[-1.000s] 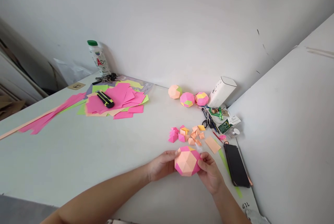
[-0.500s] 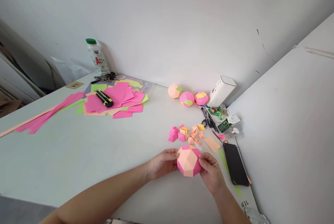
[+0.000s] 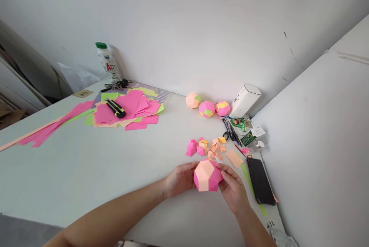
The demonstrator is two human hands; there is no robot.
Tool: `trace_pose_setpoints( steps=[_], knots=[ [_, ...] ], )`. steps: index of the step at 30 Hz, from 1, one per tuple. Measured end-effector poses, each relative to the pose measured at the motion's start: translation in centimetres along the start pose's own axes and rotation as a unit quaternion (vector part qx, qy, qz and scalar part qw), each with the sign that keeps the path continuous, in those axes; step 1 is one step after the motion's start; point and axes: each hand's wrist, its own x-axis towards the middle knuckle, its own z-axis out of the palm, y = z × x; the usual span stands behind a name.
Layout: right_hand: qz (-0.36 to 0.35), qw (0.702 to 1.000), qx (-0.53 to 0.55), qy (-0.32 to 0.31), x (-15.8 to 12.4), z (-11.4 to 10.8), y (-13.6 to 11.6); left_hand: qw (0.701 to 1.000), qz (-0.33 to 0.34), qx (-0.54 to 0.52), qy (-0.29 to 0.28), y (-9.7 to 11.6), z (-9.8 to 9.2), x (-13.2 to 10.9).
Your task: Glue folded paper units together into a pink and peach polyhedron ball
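Observation:
Between my two hands is a many-sided paper ball (image 3: 208, 177) in peach and pink, held just above the near part of the table. My left hand (image 3: 181, 179) grips its left side, the thumb along the upper edge and the fingers partly hidden behind it. On the right side, my right hand (image 3: 233, 185) pinches the ball with thumb and fingers. Just beyond it lie small folded pieces in pink (image 3: 191, 148) and peach (image 3: 215, 145), with a few yellow ones among them. A flat peach paper rectangle (image 3: 234, 158) lies right of these.
Three finished-looking paper balls (image 3: 206, 109) stand by the wall, beside a white box (image 3: 245, 101). Scissors (image 3: 226, 135), a small jar (image 3: 257, 146) and a black phone (image 3: 261, 181) line the right edge. A cutter (image 3: 115, 108) rests on coloured sheets (image 3: 134, 108); behind stands a bottle (image 3: 108, 62).
The paper ball has been turned in my hands, so more pink faces show on its right. My hands have stayed in nearly the same place.

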Motion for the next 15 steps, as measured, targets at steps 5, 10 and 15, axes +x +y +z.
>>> trace_pose_setpoints(
  steps=[5, 10, 15],
  knots=[
    [-0.011, 1.000, -0.010, -0.022, -0.05, 0.31, -0.16, 0.999, -0.005, 0.001, -0.035, 0.18, 0.75, -0.04],
    [-0.011, 0.999, -0.011, -0.037, -0.26, 0.28, -0.33, 0.997, -0.045, 0.062, -0.025, -0.12, 0.40, -0.09],
    [-0.016, 0.998, -0.032, -0.041, -0.39, 0.23, -0.35, 0.992, -0.075, 0.104, -0.018, -0.56, -0.10, -0.25]
  ],
)
